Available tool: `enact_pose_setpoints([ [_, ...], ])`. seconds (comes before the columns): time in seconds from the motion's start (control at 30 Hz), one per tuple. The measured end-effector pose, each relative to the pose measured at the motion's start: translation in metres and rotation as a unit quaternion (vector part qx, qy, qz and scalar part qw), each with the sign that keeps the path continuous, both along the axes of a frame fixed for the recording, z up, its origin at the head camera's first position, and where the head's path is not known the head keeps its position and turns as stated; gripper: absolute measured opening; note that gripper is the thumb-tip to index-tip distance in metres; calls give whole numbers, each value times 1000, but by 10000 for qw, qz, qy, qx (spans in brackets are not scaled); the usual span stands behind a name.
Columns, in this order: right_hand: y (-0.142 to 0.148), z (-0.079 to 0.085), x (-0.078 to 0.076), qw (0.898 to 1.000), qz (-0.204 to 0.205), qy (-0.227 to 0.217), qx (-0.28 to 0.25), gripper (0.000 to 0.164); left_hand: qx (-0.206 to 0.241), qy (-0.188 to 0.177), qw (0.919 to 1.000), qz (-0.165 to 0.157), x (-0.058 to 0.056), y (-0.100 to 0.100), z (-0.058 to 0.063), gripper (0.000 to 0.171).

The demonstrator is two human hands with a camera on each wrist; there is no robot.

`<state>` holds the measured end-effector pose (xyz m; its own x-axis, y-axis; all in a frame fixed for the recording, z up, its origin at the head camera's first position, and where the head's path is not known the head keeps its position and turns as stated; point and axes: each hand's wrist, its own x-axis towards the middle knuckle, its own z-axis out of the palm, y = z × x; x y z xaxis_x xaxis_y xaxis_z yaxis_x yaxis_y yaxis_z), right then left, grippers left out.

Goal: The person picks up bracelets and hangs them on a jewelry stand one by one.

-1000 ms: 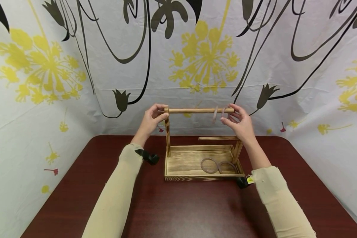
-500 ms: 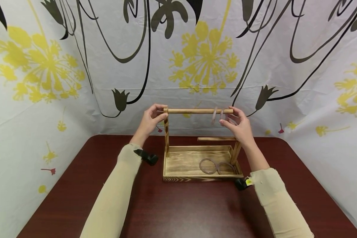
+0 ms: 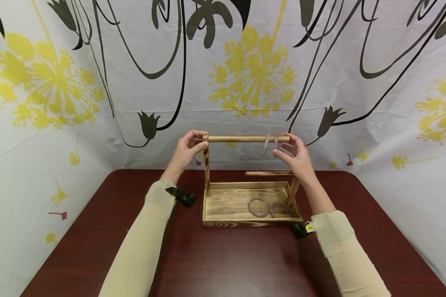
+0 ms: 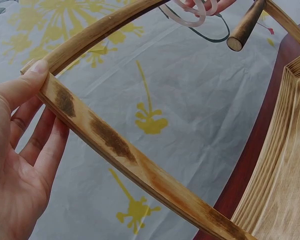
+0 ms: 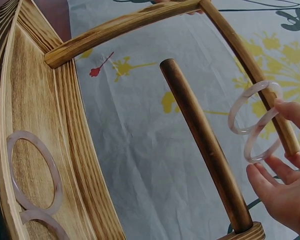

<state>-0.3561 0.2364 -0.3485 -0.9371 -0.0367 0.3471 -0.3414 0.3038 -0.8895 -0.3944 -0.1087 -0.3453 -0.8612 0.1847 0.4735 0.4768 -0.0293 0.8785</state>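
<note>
A wooden bangle stand stands upright, with a long upper rod and a tray base. My left hand grips the top of its left post, thumb in front and fingers behind. Near the rod's free right end, my right hand pinches a pale, translucent bangle that encircles the rod. Just left of it, a second pale bangle hangs on the same rod. Two more bangles lie in the tray; the left one meets the right one at its edge.
A shorter lower rod reaches left from the stand's right post, below my right hand. The tray's front wall faces me on the dark red table. Behind rises a floral-printed cloth.
</note>
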Motion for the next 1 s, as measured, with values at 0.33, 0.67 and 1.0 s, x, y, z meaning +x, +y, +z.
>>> enact_pose_setpoints([
  [0.33,1,1,0,10000,62,4,32,79,-51,15,10000,-8,-2,-1,-1,29],
  [0.67,7,1,5,9999,32,52,114,78,-5,20,10000,16,0,0,-1,30],
  [1.0,19,-2,10,9996,16,286,66,72,-29,30,10000,-11,-2,-1,-2,31],
])
